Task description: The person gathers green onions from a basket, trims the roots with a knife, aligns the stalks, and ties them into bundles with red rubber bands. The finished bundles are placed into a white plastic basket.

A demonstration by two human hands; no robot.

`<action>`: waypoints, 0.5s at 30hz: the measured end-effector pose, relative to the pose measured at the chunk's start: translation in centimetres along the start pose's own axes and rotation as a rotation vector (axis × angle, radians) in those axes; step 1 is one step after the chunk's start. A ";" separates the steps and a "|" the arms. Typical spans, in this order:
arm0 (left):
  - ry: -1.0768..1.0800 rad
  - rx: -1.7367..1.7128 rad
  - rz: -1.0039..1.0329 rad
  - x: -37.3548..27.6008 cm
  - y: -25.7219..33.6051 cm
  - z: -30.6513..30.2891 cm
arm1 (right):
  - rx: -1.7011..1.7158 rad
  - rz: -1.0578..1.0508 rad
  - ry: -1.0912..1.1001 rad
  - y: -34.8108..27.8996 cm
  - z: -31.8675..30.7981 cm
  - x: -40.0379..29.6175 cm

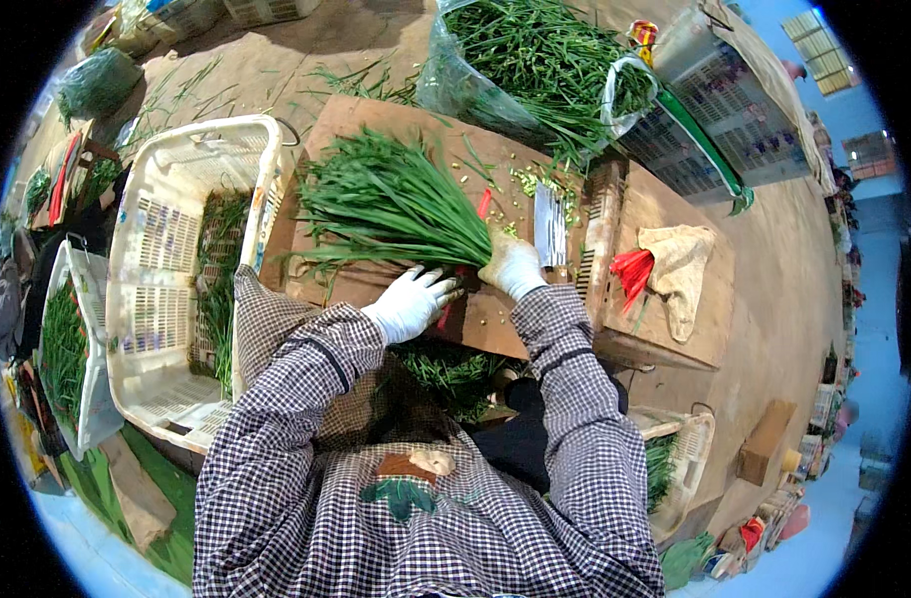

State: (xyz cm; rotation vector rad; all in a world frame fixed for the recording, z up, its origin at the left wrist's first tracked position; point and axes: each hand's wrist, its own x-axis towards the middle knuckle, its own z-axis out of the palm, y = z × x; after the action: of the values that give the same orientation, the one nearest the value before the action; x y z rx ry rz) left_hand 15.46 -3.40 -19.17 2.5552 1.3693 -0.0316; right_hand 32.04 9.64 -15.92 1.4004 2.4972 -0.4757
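A bunch of long green leaves, seemingly garlic chives (396, 198), lies on a wooden board (336, 280) with its leaf tips fanned to the left. My right hand (511, 263), in a white glove, grips the bunch at its stem end. Also gloved, my left hand (418, 301) rests near the board's front edge, fingers apart, below the leaves. A red strip (446, 318) shows by its fingertips; whether they touch it is unclear. More red strip (485, 203) shows beyond the stems. To the right of the bunch lies a wide-bladed knife (550, 224) among cut stem bits.
A white plastic crate (156, 276) holding some greens stands at left. Loose greens fill a clear plastic bag (463, 82) beyond the board. At right, red strips (633, 273) and a tan cloth (676, 258) lie on a wooden surface (702, 314).
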 end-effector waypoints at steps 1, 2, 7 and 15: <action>0.007 0.016 0.001 -0.3 0.1 -0.1 | -0.015 -0.013 0.002 -0.7 -1.0 -0.4; 0.014 0.033 0.002 -0.5 0.3 -0.3 | -0.029 -0.027 0.005 -1.4 -2.4 -0.8; 0.055 0.041 -0.016 0.0 0.2 0.2 | -0.069 -0.135 0.018 0.1 -0.1 0.8; 0.316 -0.014 0.034 6.1 -0.7 -7.9 | -0.196 -0.336 0.093 3.2 5.0 2.3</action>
State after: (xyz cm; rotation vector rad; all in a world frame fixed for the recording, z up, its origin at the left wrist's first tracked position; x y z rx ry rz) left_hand 17.50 3.71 -12.42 2.6539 1.4215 0.4030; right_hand 33.82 11.08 -21.85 0.9558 2.7789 -0.2190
